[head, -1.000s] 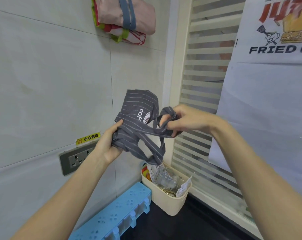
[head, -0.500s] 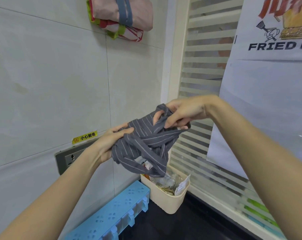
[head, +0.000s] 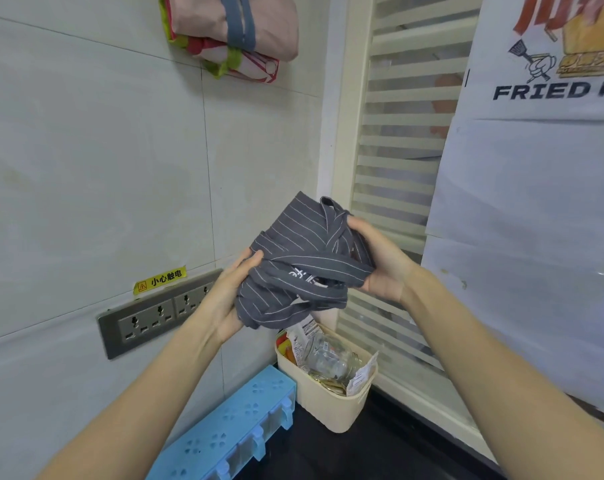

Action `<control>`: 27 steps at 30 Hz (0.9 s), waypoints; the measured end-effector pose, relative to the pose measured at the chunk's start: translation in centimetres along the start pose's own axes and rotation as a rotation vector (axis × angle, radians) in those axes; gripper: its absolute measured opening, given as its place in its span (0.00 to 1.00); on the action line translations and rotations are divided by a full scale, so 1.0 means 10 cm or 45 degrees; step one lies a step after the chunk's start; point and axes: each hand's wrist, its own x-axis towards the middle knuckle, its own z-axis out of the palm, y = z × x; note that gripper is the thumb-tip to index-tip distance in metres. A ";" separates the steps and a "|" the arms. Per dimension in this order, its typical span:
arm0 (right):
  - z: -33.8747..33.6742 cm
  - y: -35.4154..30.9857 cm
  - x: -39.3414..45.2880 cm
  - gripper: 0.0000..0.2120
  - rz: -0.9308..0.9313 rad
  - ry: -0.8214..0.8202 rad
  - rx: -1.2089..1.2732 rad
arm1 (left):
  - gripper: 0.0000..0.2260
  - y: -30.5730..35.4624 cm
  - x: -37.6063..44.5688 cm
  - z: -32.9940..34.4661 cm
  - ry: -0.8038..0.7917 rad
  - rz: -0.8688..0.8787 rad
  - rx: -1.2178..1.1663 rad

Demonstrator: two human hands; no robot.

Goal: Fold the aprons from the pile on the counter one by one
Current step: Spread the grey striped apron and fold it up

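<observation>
Grey striped apron (head: 295,268), bundled and strap-wrapped, is gripped in mid-air between left hand (head: 229,299) and right hand (head: 376,261), above the bin (head: 331,407) at the counter's back corner. Strap ends are best tucked tight so the bundle stays compact.

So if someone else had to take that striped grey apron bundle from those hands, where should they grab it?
Probably the top corner of the grey striped apron, coming from above. The left hand and right hand cup its two sides, so only the top flap and the sagging bottom are free. The strap wound across the middle seems to hold the bundle together, so pulling it might undo the bundle.
</observation>
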 end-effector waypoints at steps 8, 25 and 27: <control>0.02 -0.08 0.08 0.23 -0.061 0.068 -0.068 | 0.08 -0.06 -0.07 0.17 -0.194 -0.261 0.239; 0.31 -0.15 0.11 0.16 -0.298 -0.116 -0.712 | 0.14 0.19 0.03 0.50 -0.313 -0.031 0.676; 0.30 -0.12 0.12 0.16 -0.266 -0.068 -0.769 | 0.04 0.17 0.04 0.50 -0.331 -0.097 0.775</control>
